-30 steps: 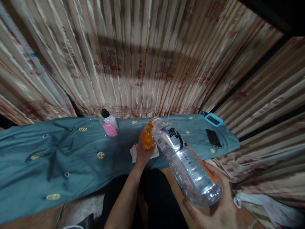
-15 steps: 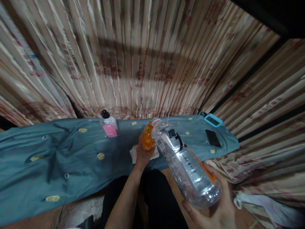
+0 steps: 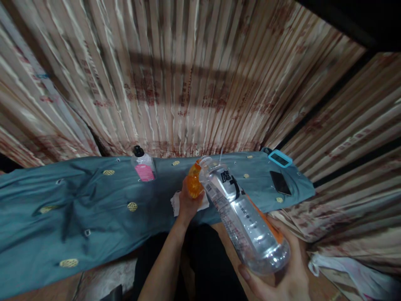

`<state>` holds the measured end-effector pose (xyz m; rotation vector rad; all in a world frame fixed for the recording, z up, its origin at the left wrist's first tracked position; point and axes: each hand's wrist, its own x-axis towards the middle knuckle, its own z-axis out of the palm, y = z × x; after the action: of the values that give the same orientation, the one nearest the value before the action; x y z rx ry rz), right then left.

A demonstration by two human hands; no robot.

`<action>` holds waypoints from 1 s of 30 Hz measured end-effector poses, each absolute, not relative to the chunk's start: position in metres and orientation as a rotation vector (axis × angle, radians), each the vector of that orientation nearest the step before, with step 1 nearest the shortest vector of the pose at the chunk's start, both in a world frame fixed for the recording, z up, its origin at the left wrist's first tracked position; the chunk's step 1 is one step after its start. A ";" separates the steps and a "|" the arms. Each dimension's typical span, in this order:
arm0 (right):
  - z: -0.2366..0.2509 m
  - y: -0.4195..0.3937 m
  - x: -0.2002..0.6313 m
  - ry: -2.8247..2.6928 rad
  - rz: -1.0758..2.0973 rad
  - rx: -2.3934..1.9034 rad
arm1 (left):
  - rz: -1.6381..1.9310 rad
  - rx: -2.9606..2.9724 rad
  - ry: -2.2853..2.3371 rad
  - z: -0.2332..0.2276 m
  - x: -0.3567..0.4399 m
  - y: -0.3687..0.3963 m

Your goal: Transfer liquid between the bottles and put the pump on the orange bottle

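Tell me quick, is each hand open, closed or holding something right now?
Left hand: closed, holding the orange bottle.
Right hand: closed around the lower part of the clear bottle, holding it tilted.

Clear labelled bottle (image 3: 246, 219), tilted neck-down, mouth at top of smaller orange bottle (image 3: 194, 183)

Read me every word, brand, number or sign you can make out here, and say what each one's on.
"魔": large black character on the big clear plastic bottle.
Black character below it: only partly visible, unreadable.
Smaller print on that same bottle: too small to read.
Black-capped, pink-labelled plastic bottle: label print too blurred.
Pleated beige fabric curtain: red lettering too blurred.
Rectangular light-blue-framed device: display too small to read.
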<state>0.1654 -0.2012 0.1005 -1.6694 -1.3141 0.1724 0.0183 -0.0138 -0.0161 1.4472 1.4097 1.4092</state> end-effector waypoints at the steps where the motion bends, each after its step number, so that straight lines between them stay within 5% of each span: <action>1: 0.100 -0.201 0.166 -1.318 0.171 -1.667 | 1.410 1.453 1.411 -0.016 0.018 -0.013; 30: 0.096 -0.203 0.172 -1.354 0.136 -1.661 | 1.438 1.473 1.375 -0.015 0.019 -0.014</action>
<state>0.1722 -0.2030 0.0963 -1.6605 -1.3542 0.1363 0.0190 -0.0136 -0.0150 1.4730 1.3754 1.4377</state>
